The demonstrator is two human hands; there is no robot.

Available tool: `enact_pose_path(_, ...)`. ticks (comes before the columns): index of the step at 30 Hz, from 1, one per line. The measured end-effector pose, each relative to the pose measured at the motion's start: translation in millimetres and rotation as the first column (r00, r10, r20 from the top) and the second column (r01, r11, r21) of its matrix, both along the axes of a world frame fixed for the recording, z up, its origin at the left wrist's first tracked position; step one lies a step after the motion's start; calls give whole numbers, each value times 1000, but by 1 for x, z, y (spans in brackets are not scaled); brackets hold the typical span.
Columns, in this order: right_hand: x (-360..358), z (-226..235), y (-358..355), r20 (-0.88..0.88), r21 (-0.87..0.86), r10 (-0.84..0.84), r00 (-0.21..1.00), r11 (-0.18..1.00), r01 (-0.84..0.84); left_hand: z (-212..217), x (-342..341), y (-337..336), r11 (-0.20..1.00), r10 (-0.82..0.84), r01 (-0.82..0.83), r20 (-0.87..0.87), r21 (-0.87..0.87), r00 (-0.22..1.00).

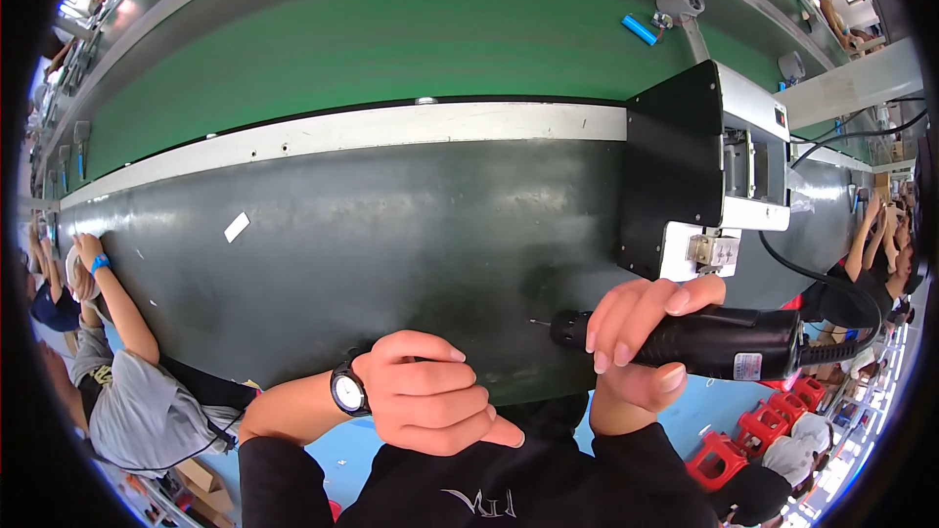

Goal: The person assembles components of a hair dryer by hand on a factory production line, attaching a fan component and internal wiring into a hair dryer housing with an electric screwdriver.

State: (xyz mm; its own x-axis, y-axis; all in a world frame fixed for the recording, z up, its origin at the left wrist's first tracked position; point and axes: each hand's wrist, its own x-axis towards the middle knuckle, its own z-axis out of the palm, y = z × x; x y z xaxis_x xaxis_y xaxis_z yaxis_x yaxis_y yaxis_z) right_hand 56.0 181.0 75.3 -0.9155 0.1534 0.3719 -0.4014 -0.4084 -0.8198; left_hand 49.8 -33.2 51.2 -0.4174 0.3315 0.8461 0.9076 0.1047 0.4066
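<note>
At your far left a co-worker (156, 396) in a grey shirt leans at the desk (391, 264), a blue band (100, 262) around one wrist. Farther right, a small white slip (237, 227) lies flat on the dark desk top. Beyond it, a white rail (440, 125) runs along the near side of a green strip (391, 39). A watch (349, 391) circles your left wrist; your left hand (425, 396) is curled narrow near the desk's front edge, its palm hidden, so whether it holds anything you cannot tell. To its right, your right hand (631, 328) is wrapped around a black power screwdriver (734, 342), held over the desk's front edge with its thin bit pointing left. On the green strip lies a blue cylinder (639, 29), just beside a grey round part (679, 2). Below those, a black-and-white machine (675, 166) stands on the desk, a metal block (714, 251) at its front. Red stools (719, 460) stand on the blue floor (699, 406), and a black cord (866, 308) curves at the right, by the screwdriver's rear end.
</note>
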Motion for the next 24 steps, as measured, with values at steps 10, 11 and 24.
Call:
enact_pose_path(10, 11, 9, 2, 68, -45, -12, 998, 999, 15, -1, 3, -1, 1000, 2, -2, -30, -27, 1000)
enact_pose_path(11, 12, 9, 3, 58, -56, -19, 998, 998, 23, -1, 3, -1, 999, -7, 6, -40, -38, 999)
enact_pose_path(24, 23, 11, 19, 20, -279, 90, 996, 957, -81, 21, -49, 24, 940, -122, 93, -69, -327, 990)
